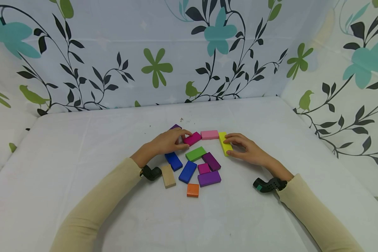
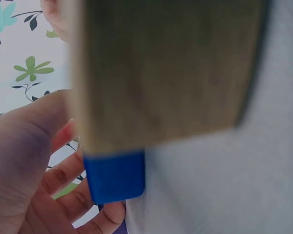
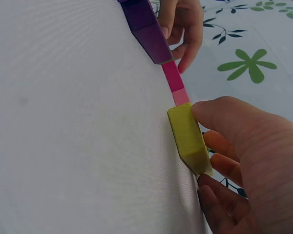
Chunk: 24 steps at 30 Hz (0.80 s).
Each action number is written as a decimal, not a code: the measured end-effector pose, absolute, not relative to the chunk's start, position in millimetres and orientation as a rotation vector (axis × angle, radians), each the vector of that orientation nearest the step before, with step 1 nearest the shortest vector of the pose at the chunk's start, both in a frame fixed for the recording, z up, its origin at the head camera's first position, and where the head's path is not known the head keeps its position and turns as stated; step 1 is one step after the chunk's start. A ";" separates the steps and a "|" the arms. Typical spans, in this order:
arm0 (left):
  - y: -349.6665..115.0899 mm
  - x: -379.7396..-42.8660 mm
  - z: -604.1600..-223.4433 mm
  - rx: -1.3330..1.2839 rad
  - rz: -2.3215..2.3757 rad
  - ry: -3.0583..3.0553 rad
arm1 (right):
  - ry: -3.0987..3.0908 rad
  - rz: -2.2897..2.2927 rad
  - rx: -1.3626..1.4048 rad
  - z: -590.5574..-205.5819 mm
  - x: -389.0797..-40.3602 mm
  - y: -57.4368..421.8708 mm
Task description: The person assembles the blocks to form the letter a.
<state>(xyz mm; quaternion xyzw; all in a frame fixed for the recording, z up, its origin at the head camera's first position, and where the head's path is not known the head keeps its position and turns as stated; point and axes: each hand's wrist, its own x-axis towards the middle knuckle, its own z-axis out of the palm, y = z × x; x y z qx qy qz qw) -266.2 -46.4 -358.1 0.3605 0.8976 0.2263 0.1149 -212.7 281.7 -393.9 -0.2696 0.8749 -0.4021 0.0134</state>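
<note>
My left hand (image 1: pixel 167 141) pinches the left end of a magenta block (image 1: pixel 193 139), thumb on the near side and fingers on the far side. On the right, my right hand (image 1: pixel 247 148) holds a yellow block (image 1: pixel 225 143) along its right side, its thumb near the close end. Between these two lies a pink block (image 1: pixel 209 134), its right end against the yellow one. In the right wrist view the yellow block (image 3: pixel 188 134) shows with thumb and fingers about it. A purple block (image 1: pixel 175 126) is partly hidden behind the left hand.
Inside the arc are a green block (image 1: pixel 195 153), blue blocks (image 1: pixel 187 172), a dark purple block (image 1: pixel 211 161), a small magenta block (image 1: pixel 203 168) and a purple block (image 1: pixel 209 178). A plain wooden block (image 1: pixel 168 176) lies by the left wrist; an orange block (image 1: pixel 193 190) sits nearest.
</note>
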 end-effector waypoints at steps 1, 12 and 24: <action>-46.6 -266.1 -358.2 1.056 0.663 2.631 | 2.724 -1.256 -0.844 -393.5 -212.5 281.6; -51.8 -265.5 -356.9 1.011 0.697 2.638 | 2.721 -1.258 -0.856 -393.2 -211.7 281.4; -59.0 -255.5 -349.7 1.047 0.805 2.632 | 2.723 -1.251 -0.845 -391.4 -211.0 280.7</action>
